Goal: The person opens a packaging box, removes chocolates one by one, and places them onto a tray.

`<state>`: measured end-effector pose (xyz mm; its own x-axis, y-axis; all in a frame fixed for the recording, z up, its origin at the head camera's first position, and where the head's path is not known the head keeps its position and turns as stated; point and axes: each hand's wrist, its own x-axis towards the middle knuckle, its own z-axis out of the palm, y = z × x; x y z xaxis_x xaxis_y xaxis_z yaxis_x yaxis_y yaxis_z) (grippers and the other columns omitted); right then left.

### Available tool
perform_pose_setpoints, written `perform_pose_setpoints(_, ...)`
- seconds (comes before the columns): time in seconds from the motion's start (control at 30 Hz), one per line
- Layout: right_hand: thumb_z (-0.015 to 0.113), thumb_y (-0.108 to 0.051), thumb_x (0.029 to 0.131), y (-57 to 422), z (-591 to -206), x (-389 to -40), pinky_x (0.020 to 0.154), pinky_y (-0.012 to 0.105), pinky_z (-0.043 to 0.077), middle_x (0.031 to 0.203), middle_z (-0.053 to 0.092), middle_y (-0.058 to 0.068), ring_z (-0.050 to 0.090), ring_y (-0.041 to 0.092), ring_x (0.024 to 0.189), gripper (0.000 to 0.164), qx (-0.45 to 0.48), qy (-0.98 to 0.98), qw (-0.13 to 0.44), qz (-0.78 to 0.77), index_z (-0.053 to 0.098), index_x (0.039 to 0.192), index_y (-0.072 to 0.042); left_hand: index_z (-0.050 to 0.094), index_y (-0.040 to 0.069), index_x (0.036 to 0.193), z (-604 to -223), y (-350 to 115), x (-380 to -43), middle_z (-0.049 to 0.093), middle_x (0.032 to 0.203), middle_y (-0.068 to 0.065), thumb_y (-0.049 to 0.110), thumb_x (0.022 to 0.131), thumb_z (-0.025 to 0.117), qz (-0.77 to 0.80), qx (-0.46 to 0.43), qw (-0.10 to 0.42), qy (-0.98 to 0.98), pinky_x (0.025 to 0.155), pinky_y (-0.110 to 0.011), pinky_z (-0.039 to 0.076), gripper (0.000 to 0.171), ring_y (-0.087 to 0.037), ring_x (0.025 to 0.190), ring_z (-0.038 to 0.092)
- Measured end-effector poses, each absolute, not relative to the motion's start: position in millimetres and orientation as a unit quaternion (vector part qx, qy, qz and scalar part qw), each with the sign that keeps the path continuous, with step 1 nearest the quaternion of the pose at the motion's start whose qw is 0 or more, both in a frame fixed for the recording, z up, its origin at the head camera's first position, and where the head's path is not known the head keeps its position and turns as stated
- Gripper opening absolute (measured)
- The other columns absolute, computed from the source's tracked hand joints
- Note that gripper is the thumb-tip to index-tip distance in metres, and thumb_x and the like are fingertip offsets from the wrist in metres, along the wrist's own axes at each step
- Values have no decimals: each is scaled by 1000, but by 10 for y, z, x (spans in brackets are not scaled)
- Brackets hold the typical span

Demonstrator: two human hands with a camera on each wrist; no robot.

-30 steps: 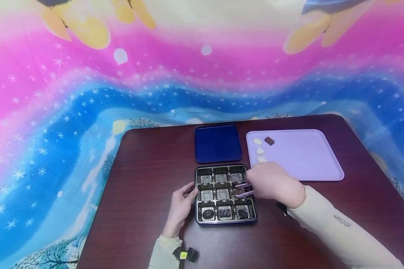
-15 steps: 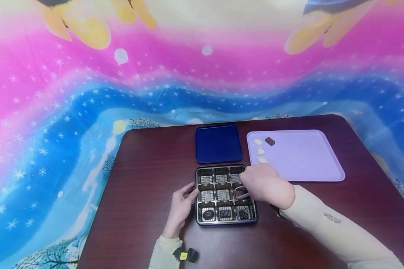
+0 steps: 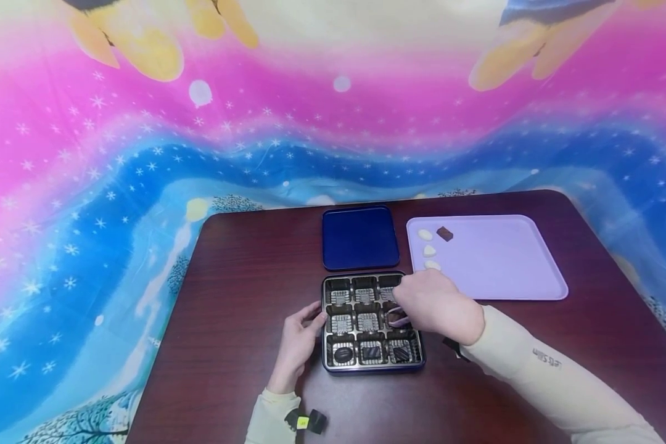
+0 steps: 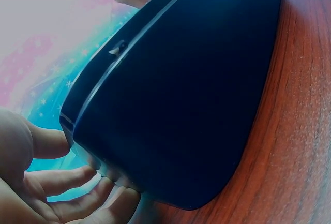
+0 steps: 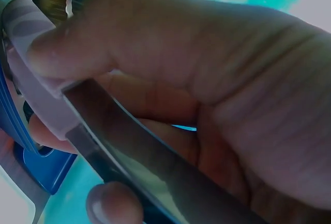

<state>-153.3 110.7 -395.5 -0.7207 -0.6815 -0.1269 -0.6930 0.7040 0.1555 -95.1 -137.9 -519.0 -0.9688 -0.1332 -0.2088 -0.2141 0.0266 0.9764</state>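
Note:
In the head view a square dark blue tin (image 3: 373, 371) holds a metallic insert (image 3: 368, 321) with three rows of compartments. My left hand (image 3: 298, 342) grips the tin's left side, thumb at the rim, fingers (image 4: 77, 180) against the wall. My right hand (image 3: 439, 306) holds tongs (image 5: 129, 141) with metal arms and lilac tips. Those tips (image 3: 401, 322) reach into the right compartment of the middle row, around a dark chocolate (image 3: 393, 317) partly hidden by the hand. Along the near row lie an oval chocolate (image 3: 343, 354), a square one (image 3: 371, 352) and a striped one (image 3: 401, 352).
Behind the tin lies a blue lid (image 3: 361, 238). A lilac tray (image 3: 505, 259) to its right carries white pieces (image 3: 429, 251) and one brown chocolate (image 3: 445, 233) near its left edge. A patterned cloth (image 3: 288, 123) hangs behind the table (image 3: 244, 277).
My right hand has shifted slightly left over the tin, and the tong tips now show less beyond it. The left hand has stayed at the tin's side.

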Motion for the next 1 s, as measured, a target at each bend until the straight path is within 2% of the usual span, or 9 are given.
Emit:
perform_pose_setpoints(0.43,77,-8,70,1171,-3844,-1490,50,42,52,65,61,0,55,17,56,16,-376,922,51,77,63,66,-15,55,-10,138,-5209,-1387,-950,61,132,-27,9,99,64,684,-125,26,719,64,-27,58,44,-25,96,67)
perform_pose_setpoints(0.77,77,-13,72,1319,-3545,-1471,48,39,47,59,50,-8,48,15,55,24,-357,930,76,43,57,63,-22,55,-10,137,-5213,-1379,-950,61,132,-27,9,99,64,683,-122,23,720,64,-27,58,44,-26,98,67)
perform_pose_setpoints(1.0,80,-19,73,1502,-3344,-1549,49,39,43,62,52,-9,47,16,56,15,-328,942,71,6,67,72,-25,55,-11,137,-5205,-1376,-948,62,131,-27,9,99,64,685,-119,23,718,66,-27,59,45,-27,98,67)
